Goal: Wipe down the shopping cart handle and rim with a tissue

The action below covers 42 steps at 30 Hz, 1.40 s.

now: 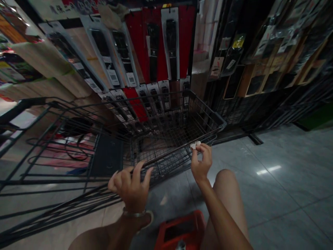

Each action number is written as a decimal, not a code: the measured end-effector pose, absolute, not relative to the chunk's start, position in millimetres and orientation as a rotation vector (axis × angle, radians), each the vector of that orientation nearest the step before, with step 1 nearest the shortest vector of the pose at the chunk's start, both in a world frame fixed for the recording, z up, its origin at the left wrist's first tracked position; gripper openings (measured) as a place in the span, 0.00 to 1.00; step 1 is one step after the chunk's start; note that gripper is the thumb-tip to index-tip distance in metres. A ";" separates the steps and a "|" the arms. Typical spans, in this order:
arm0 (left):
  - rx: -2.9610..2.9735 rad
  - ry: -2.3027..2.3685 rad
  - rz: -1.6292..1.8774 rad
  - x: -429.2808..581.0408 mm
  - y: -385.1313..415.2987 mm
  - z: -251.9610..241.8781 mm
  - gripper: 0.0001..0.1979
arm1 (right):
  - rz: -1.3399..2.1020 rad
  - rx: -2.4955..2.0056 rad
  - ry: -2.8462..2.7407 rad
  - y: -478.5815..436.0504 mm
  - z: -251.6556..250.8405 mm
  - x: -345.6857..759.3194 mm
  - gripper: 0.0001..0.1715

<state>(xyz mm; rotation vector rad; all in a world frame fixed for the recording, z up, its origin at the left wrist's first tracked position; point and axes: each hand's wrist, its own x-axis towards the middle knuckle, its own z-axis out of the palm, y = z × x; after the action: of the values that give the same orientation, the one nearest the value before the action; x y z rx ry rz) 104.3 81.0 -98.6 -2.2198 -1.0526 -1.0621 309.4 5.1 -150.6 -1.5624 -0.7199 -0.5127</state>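
My left hand lies on the near top rail of a dark wire shopping cart, its thumb and index finger raised and apart. A bracelet circles that wrist. Farther right along the same rail, my right hand pinches a small crumpled white piece between thumb and fingertips; what it is made of I cannot tell. The cart's wire basket spreads out beyond both hands. On its left side a dark flat panel stands beside pink items and a black item.
Packaged knives or similar tools hang on a display rack behind the cart. More packs and wooden boxes line the right. An orange-red plastic stool is between my legs on the grey tiled floor.
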 end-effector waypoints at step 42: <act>-2.274 -1.067 -1.013 103.4 75.4 -93.2 0.13 | 0.276 -1.283 0.037 15.4 -164.5 297.1 0.18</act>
<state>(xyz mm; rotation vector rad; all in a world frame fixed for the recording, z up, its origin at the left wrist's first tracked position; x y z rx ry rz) 103.4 75.4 -93.2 -2.2744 -1.0670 -1.0133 297.1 15.4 -164.5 -1.2827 0.0367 0.2763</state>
